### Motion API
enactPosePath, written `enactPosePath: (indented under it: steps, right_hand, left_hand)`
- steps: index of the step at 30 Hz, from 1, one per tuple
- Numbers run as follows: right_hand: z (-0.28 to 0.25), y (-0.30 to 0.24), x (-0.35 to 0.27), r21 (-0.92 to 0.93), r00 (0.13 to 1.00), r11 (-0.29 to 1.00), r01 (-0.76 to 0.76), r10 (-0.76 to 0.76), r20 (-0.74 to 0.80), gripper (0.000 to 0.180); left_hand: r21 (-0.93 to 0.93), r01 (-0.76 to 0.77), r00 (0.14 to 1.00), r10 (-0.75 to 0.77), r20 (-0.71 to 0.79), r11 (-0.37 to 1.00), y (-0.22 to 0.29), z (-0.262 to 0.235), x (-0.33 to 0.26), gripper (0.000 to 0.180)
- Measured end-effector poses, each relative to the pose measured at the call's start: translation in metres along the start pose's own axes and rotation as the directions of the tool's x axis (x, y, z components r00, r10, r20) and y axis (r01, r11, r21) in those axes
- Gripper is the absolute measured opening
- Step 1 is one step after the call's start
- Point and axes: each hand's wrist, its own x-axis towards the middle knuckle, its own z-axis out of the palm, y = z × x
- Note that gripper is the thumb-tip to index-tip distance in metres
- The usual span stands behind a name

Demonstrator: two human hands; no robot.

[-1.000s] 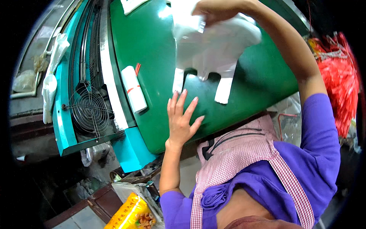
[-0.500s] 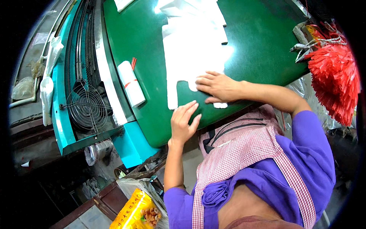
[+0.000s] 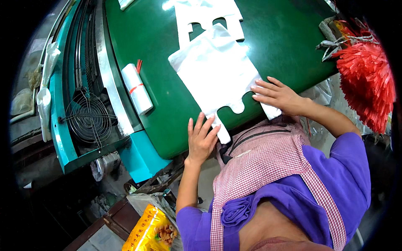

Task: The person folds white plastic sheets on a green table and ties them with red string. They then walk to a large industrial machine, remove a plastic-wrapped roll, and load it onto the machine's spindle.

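- Since half a second ago, we have turned the stack of white plastic bags (image 3: 215,71) so it lies slanted across the green table (image 3: 138,50), and our right hand has slid from the middle of its near end to the right handle strip.
- Nearest us hang a purple shirt (image 3: 335,175) and a red-and-white checked apron (image 3: 259,163); below the table edge sits a yellow printed packet (image 3: 150,230).
- Our left hand (image 3: 202,140) lies flat and open at the table's near edge, fingertips touching the left handle strip of the bags, gripping nothing.
- Our right hand (image 3: 278,95) lies flat with fingers spread, pressing down the right handle strip, not closed around it.
- These bags are thin, glossy, vest-shaped with a scalloped cut-out between the two handle strips; they lie in the middle of the table, handles toward us.
- Left of them lies a white plastic roll (image 3: 136,88) bound by a red band, well apart from the bags.
- Beyond, a second flat stack of white bags (image 3: 208,16) touches the far end of ours.
- At the right edge bulges a bundle of red plastic strips (image 3: 366,79), tied with cord.
- Far left, a round wire fan guard (image 3: 87,118) sits in the teal machine frame (image 3: 58,129).
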Motion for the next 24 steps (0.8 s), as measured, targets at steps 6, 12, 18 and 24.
enactPosePath:
  steps: [6, 12, 18, 24]
  right_hand:
    - [-0.020, 0.019, 0.010, 0.300, 0.980, 0.940, 0.159, -0.114, -0.163, 0.038]
    - [0.001, -0.003, 0.096, 0.370, 0.948, 0.881, -0.294, 0.318, -0.004, 0.027]
    - [0.022, -0.027, 0.082, -0.132, 0.969, 0.990, 0.051, -0.081, -0.233, 0.034]
    - [-0.004, 0.002, 0.098, -0.032, 0.967, 0.987, -0.160, 0.150, -0.204, 0.047]
  left_hand:
    - [-0.428, 0.220, 0.962, -0.268, -0.054, 0.877, -0.008, 0.003, 0.057, 0.012]
    - [0.034, 0.256, 0.967, -0.256, 0.010, 0.966, -0.005, 0.015, 0.109, 0.020]
    - [0.141, -0.120, 0.987, 0.133, -0.089, 0.983, 0.026, 0.027, 0.044, 0.039]
    - [-0.206, 0.079, 0.991, -0.098, -0.086, 0.975, 0.001, 0.019, 0.091, 0.018]
